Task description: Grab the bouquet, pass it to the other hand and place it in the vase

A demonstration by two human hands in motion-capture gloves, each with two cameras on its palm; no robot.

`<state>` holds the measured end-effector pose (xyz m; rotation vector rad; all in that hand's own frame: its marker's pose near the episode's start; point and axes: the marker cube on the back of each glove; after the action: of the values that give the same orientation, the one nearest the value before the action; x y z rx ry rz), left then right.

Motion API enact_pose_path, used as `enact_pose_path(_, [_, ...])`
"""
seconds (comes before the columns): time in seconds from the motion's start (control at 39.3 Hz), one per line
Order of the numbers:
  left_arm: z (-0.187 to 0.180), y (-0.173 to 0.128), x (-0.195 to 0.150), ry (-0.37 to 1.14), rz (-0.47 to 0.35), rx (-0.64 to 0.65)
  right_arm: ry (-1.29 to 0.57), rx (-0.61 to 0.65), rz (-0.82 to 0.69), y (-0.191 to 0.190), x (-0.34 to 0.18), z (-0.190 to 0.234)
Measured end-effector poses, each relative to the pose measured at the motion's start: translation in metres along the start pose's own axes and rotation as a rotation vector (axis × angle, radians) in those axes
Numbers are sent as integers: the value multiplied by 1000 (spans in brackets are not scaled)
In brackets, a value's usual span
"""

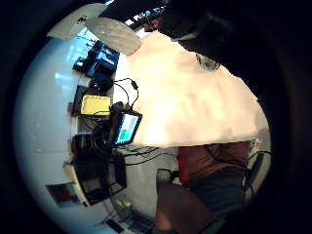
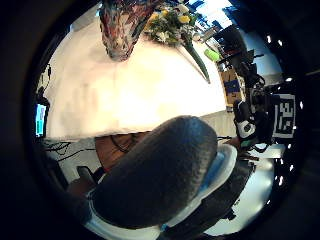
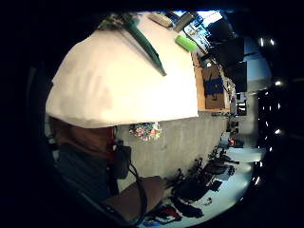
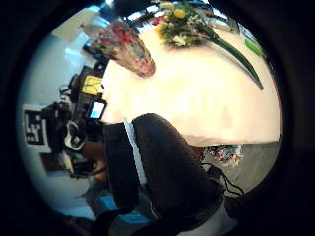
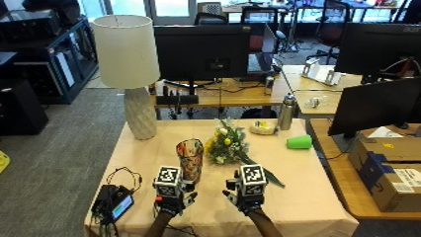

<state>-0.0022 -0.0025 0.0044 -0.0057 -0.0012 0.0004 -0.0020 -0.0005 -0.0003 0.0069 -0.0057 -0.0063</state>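
The bouquet point(image 5: 225, 144) of yellow and white flowers lies on the table point(image 5: 303, 197), its green stems point(image 3: 145, 42) pointing toward the front right. The patterned glass vase point(image 5: 189, 157) stands upright just left of it. Both show in the thumb side palm views too: vase point(image 2: 120, 30) beside bouquet point(image 2: 172, 22), and vase point(image 4: 129, 51) beside bouquet point(image 4: 189, 22). My left hand point(image 5: 172, 197) hovers in front of the vase, and my right hand point(image 5: 246, 197) hovers near the stem ends. Neither hand touches or holds anything, and their fingers hang relaxed.
A white lamp point(image 5: 128, 69) stands at the table's back left. A green cup point(image 5: 299, 142) lies on its side at the right, with a metal bottle point(image 5: 285, 112) behind it. A small screen device point(image 5: 118, 203) with cables sits at the front left corner.
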Motion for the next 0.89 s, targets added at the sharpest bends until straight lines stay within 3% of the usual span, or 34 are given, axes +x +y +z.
enact_pose_path(0.36, [6, -7, 3, 37, 35, -30, 20, -6, -15, 0, -4, -3])
enact_pose_path(0.59, [4, -10, -4, 28, 11, -26, 16, -11, -19, 1, -1, -5])
enact_pose_path(0.89, [0, -4, -7, 85, 0, -30, -32, -11, 102, -23, 76, 3])
